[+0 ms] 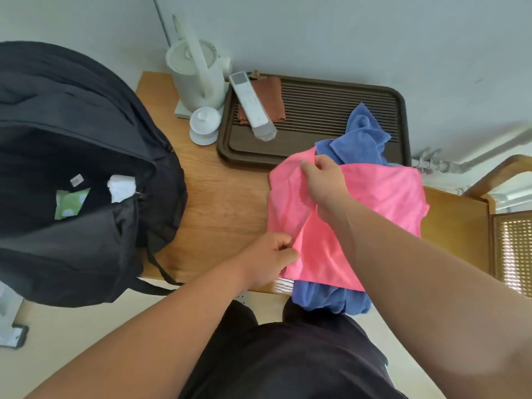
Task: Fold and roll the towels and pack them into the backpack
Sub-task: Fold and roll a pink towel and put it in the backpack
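A pink towel [383, 197] lies spread over the right part of the wooden table [224, 203]. My right hand [325, 182] pinches its far left corner and lifts it. My left hand [270, 254] pinches the towel's near left edge. A blue towel [357, 136] lies crumpled under the pink one; it reaches onto the tray at the back and hangs over the table's front edge. The black backpack [72, 174] stands open at the left, with a green and white item and a white item inside.
A dark slatted tray [325, 110] sits at the back with a white remote [253, 106] and a brown cloth [272, 95] on it. A white kettle [195, 70] and a lidded white cup [204, 125] stand behind the backpack. A wooden chair [495, 203] is at the right.
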`<state>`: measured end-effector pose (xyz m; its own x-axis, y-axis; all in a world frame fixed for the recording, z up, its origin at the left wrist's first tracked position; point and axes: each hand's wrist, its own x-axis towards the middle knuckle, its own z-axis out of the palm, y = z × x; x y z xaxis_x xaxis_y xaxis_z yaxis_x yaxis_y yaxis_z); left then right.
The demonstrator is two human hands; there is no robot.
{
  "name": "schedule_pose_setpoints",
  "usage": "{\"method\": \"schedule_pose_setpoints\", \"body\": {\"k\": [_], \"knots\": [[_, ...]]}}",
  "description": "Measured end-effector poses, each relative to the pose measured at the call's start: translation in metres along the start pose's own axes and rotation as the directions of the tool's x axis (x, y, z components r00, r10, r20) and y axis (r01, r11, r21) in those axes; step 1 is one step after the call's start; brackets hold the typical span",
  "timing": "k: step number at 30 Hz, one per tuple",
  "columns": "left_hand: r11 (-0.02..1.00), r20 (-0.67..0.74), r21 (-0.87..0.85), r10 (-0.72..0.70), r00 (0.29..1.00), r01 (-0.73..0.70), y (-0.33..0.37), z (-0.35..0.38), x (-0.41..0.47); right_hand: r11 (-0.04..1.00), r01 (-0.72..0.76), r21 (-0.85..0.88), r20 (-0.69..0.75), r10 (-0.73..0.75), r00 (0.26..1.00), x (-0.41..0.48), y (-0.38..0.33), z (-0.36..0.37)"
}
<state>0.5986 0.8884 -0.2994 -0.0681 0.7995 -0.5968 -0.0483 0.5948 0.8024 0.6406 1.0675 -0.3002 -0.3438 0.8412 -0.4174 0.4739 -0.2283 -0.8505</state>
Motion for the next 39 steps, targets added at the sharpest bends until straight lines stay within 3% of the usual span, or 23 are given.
{"method": "schedule_pose_setpoints", "body": {"k": [7,13,15,17,19,21,25,32,39], "knots": [[0.996,0.019,0.088,-0.009,1.0,0.008,0.029,0.069,0.041,0.989,0.104,-0.107,-0.076,-0.112,0.991,0.02,0.031,-0.081],[0.97,-0.029,0.189,-0.148,0.988,0.151,0.017,0.089,0.053,0.847,0.085,-0.525,-0.071,-0.143,0.987,0.023,0.054,-0.116],[0.955,-0.173,0.215,-0.167,0.971,0.203,0.002,0.083,0.055,0.684,0.228,-0.693,-0.045,-0.357,0.933,0.014,0.053,-0.112],[0.911,-0.378,0.298,-0.159,0.912,0.283,-0.016,0.072,0.057,0.446,0.411,-0.795,0.117,-0.552,0.826,0.008,0.049,-0.1],[0.862,-0.526,0.34,-0.156,0.836,0.375,-0.03,0.062,0.053,0.264,0.539,-0.8,0.346,-0.532,0.773,0.008,0.046,-0.084],[0.841,-0.609,0.323,-0.168,0.776,0.435,-0.04,0.052,0.049,0.178,0.631,-0.755,0.531,-0.399,0.748,0.012,0.046,-0.065],[0.827,-0.631,0.249,-0.256,0.732,0.504,-0.054,0.041,0.054,0.207,0.673,-0.71,0.639,-0.213,0.739,0.027,0.052,-0.028],[0.827,-0.543,0.313,-0.247,0.803,0.466,-0.052,0.046,0.069,0.224,0.599,-0.769,0.6,-0.071,0.797,0.05,0.053,-0.008],[0.926,-0.488,0.132,-0.25,0.836,0.354,-0.056,0.028,0.041,0.37,0.567,-0.736,0.537,-0.19,0.822,0.041,0.032,0.004]]}}
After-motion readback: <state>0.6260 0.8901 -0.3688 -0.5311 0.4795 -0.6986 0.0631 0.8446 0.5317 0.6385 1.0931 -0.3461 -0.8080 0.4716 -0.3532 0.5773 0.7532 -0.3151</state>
